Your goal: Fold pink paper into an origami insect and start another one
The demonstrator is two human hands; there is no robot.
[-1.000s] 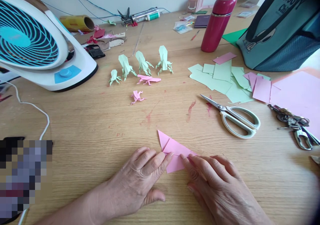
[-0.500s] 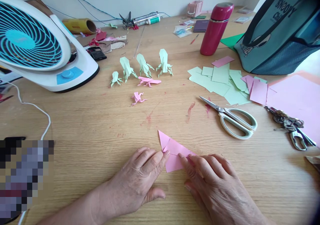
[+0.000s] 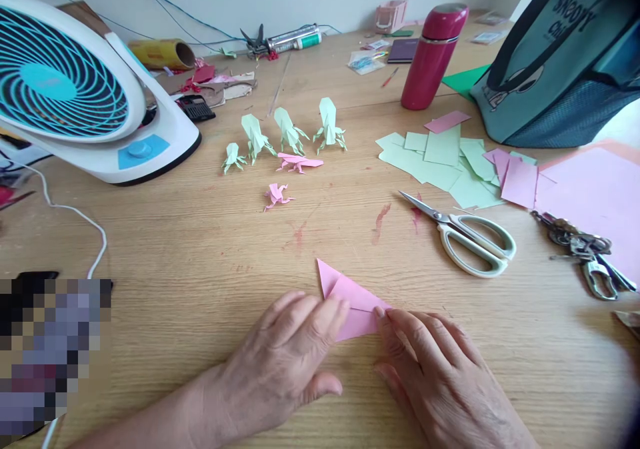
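A folded piece of pink paper (image 3: pixel 357 296) lies on the table in front of me, with a crease line across it and a pointed flap at its upper left. My left hand (image 3: pixel 300 349) rests over its left part, fingertips pressed on the surface and thumb held apart. At the right corner, my right hand (image 3: pixel 435 369) pinches the paper between thumb and index finger. Beyond it sit a pink origami frog (image 3: pixel 276 196), a long pink origami insect (image 3: pixel 300 162) and several pale green origami figures (image 3: pixel 256 136).
Scissors (image 3: pixel 470 236) lie to the right, near a bunch of keys (image 3: pixel 580 249) and loose green paper sheets (image 3: pixel 440 162). A red flask (image 3: pixel 433 62) and a blue-green bag (image 3: pixel 550 69) stand behind. On the left are a fan (image 3: pixel 150 129) and a white cable (image 3: pixel 97 236).
My left fingers have slid slightly right across the paper. My right thumb has moved right to the paper's corner. The fold stays in nearly the same place.
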